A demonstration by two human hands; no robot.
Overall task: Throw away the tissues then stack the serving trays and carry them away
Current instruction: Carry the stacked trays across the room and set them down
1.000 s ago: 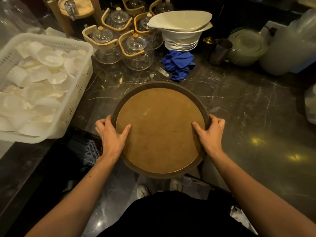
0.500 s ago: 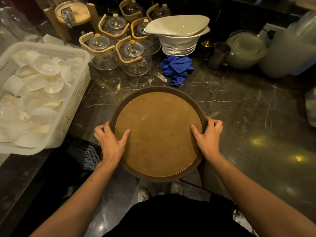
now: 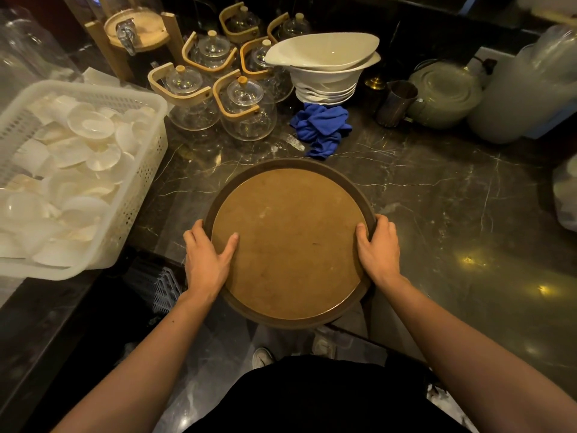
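Note:
A round serving tray [image 3: 290,242] with a dark rim and a tan cork-like inside sits half on the dark marble counter [image 3: 437,195], its near part overhanging the counter's front edge. My left hand [image 3: 207,260] grips the tray's left rim, thumb lying on the tan surface. At the right rim my right hand [image 3: 379,250] holds on the same way. The tray carries nothing. I cannot tell whether more trays lie under it. No tissues are in view.
A white plastic basket [image 3: 146,170] of white dishes stands at the left. Behind the tray are several glass teapots [image 3: 246,110], a stack of white bowls [image 3: 327,70], a blue cloth [image 3: 321,128], a metal cup [image 3: 395,103] and pale containers [image 3: 524,92] at the right.
The tray and both hands have slid slightly farther onto the counter toward the blue cloth. The grip on both rims is unchanged.

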